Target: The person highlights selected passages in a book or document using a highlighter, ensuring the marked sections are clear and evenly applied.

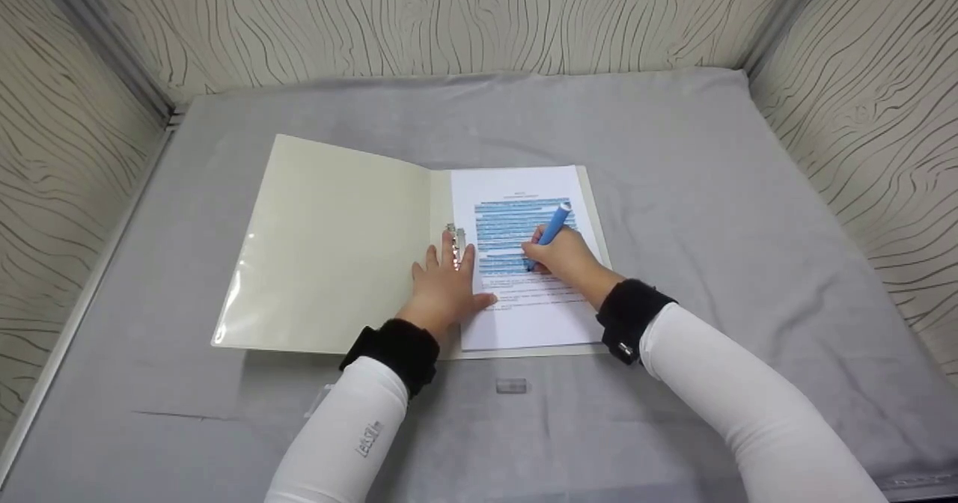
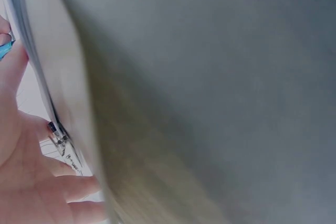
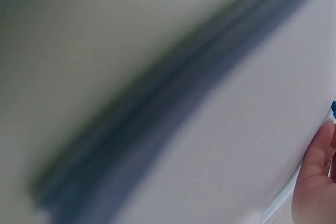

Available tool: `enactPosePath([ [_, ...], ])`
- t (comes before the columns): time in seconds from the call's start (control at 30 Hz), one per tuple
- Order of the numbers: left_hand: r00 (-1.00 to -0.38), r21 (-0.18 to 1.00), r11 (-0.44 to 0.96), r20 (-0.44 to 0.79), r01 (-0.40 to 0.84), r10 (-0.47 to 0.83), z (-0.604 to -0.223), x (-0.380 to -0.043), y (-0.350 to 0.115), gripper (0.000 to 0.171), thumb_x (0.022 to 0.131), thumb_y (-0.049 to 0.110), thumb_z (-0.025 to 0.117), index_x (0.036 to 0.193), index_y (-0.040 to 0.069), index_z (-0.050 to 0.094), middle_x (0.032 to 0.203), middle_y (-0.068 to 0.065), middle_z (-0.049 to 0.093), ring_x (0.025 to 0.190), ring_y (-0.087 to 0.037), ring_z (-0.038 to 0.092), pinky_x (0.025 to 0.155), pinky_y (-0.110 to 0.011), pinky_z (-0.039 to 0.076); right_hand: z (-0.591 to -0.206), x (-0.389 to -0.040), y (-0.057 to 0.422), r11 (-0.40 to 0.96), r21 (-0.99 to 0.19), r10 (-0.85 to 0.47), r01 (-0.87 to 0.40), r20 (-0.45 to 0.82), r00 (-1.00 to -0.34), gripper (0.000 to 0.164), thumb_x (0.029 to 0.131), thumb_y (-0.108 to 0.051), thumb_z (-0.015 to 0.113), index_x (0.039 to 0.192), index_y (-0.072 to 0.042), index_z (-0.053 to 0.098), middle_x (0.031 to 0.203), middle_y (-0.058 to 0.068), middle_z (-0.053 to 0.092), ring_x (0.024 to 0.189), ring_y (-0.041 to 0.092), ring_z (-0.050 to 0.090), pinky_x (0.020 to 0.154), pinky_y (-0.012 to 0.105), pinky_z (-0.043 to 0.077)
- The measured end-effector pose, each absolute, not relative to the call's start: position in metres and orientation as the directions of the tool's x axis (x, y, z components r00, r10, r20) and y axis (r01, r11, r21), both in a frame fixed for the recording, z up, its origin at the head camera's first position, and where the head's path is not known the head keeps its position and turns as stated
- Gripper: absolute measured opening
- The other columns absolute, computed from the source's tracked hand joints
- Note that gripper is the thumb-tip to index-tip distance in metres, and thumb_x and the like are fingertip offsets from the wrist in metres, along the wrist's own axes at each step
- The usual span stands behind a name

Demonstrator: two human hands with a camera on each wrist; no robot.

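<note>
An open ring binder (image 1: 337, 241) lies on the table with a printed sheet (image 1: 524, 331) on its right side. Blue highlighting covers the upper lines of text; the lower lines are plain. My right hand (image 1: 570, 257) grips a blue highlighter (image 1: 555, 223), its tip down on the last blue lines. Fingers spread, my left hand (image 1: 443, 291) rests over the spine beside the metal ring clasp (image 1: 455, 242), thumb on the sheet's left edge. In the left wrist view the left hand (image 2: 37, 182) shows beside the clasp. The right wrist view has part of the right hand (image 3: 315, 182) at its edge.
A small clear cap-like piece (image 1: 512, 386) lies on the grey cloth (image 1: 696, 188) in front of the binder. Another clear item (image 1: 318, 400) is partly hidden by the left sleeve. Patterned panels (image 1: 464, 20) stand around the table's back and sides.
</note>
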State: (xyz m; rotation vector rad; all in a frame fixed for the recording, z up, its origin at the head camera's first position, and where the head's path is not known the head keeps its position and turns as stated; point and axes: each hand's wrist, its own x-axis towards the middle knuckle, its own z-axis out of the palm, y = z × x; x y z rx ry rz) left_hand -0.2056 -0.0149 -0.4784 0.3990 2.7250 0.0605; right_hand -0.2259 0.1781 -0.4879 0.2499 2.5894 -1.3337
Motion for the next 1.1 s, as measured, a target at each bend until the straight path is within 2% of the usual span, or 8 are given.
enactPosePath([
  [1.1, -0.881, 0.101, 0.956, -0.371, 0.276, 0.294, -0.4764, -0.2055, -0.0153, 0.092, 0.082, 0.065, 0.052, 0.151, 0.016, 0.015, 0.155, -0.017, -0.003, 0.138, -0.041, 0.01, 0.105, -0.057, 0.02, -0.4892, -0.2245, 0.1869, 0.568, -0.787, 0.062, 0.241, -0.251, -0.966, 0.02, 0.086, -0.022, 0.064, 0.077, -0.007, 0.052, 0.069, 0.003, 0.057, 0.059, 0.011, 0.055, 0.055, 0.021, 0.045],
])
